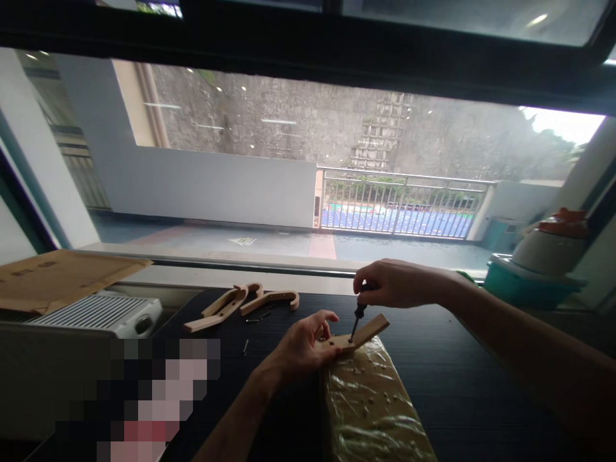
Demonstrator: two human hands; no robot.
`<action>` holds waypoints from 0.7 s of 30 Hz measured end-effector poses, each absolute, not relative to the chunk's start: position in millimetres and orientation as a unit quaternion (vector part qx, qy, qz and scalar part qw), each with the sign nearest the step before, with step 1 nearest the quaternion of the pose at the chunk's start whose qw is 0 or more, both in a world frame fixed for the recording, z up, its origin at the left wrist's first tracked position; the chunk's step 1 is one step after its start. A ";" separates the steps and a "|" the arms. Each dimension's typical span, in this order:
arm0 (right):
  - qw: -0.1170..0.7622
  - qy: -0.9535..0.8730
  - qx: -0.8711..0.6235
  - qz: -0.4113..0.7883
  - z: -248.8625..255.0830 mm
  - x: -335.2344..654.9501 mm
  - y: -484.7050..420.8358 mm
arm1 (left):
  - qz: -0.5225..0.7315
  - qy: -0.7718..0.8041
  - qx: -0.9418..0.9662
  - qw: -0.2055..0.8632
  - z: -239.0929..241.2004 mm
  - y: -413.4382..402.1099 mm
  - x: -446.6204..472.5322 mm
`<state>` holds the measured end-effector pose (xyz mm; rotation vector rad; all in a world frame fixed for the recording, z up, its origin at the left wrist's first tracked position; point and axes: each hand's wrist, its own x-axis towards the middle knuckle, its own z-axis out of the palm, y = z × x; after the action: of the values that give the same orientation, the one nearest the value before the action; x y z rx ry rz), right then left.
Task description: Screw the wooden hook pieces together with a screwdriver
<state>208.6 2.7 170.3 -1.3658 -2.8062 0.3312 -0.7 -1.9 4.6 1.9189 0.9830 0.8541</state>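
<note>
Plainly, both hands were occupied. The right hand (380,282) was wrapped round the handle of a screwdriver (359,312), its shaft slanting down and slightly left from that grip. Directly below, the tip met a wooden hook (373,330) near its middle; whether it sat on a screw head or in a bare hole was too small to tell. The left hand (305,341) was clamped on the hook's left end, one finger curled above the wood and the thumb lying along it. Between the two grips, the hook lay on the far end of a film-wrapped block (375,410), its free end rising to the right. Small specks dotted the block, nearer than either grip. Left of the left hand and a little farther off, loose hooks (262,299) lay grouped on the dark table (447,359), with a few screws (245,347) between them and the left wrist. Farther left were a slatted unit (103,312) and some cardboard (81,276). Well beyond both grips ran a railing (405,204); beyond the right forearm showed a teal bin (524,287).
</note>
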 end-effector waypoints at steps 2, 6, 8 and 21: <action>-0.004 -0.899 -0.422 0.115 174.3 209.3 1.9 | 0.338 0.391 0.757 0.399 2.5 -1.1 -0.9; -0.016 -0.896 -0.416 0.152 173.3 208.9 4.0 | 0.338 0.391 0.757 0.400 1.5 -1.1 -1.1; -0.006 -0.893 -0.424 0.149 169.2 207.9 5.9 | 0.336 0.391 0.757 0.401 2.7 -1.6 -1.1; -0.012 -0.902 -0.416 0.115 172.4 206.1 2.1 | 0.339 0.393 0.757 0.396 5.5 -3.3 -0.5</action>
<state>206.1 2.1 172.4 -1.3165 -2.8557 0.3643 -0.5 -3.3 5.5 1.9187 0.9960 0.8593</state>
